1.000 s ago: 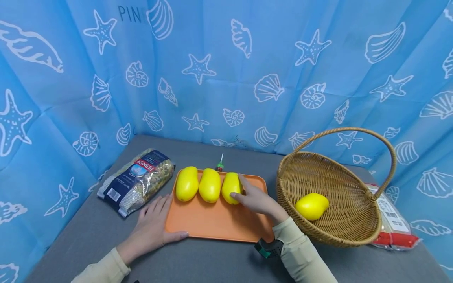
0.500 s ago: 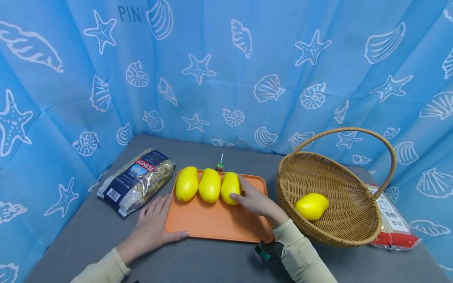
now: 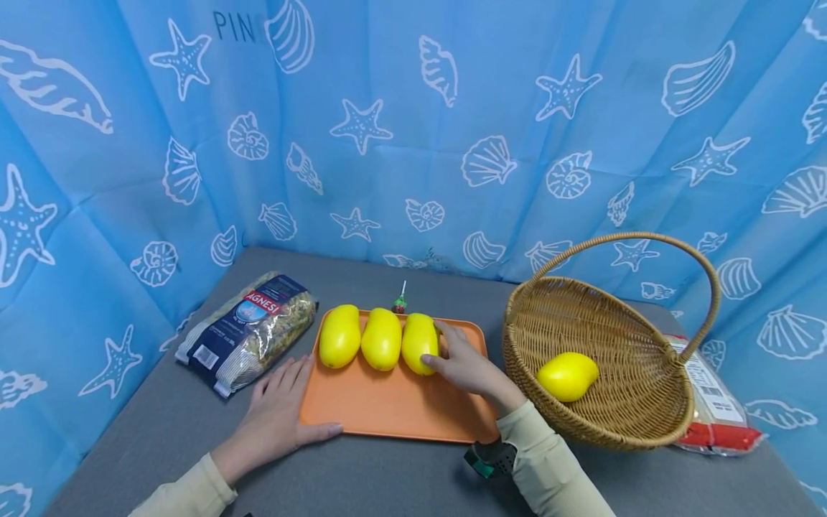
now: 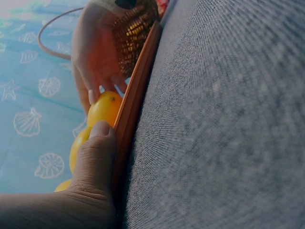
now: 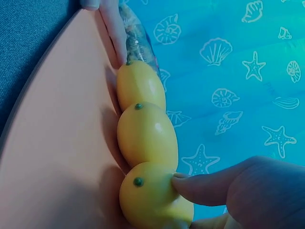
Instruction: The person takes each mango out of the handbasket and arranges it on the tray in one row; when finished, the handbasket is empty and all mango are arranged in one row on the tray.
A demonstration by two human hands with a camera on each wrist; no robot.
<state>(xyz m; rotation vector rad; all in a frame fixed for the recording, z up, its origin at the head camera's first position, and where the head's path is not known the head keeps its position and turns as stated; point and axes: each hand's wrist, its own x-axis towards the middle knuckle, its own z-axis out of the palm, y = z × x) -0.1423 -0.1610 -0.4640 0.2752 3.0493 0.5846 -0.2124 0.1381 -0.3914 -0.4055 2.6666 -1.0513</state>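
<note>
Left hand [image 3: 278,411] splayed, touching tray [image 3: 388,407]; right [image 3: 468,365] gripping mango [image 3: 418,345].

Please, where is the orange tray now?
In the head view, the orange tray lies at lower centre, between the left hand and the wicker basket.

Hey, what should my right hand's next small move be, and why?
I'd probably loosen your right hand and ease it off the rightmost tray fruit. That fruit already sits on the orange tray, in a row with the middle fruit and left fruit, while another yellow fruit lies in the basket, perhaps to fetch next.
</note>
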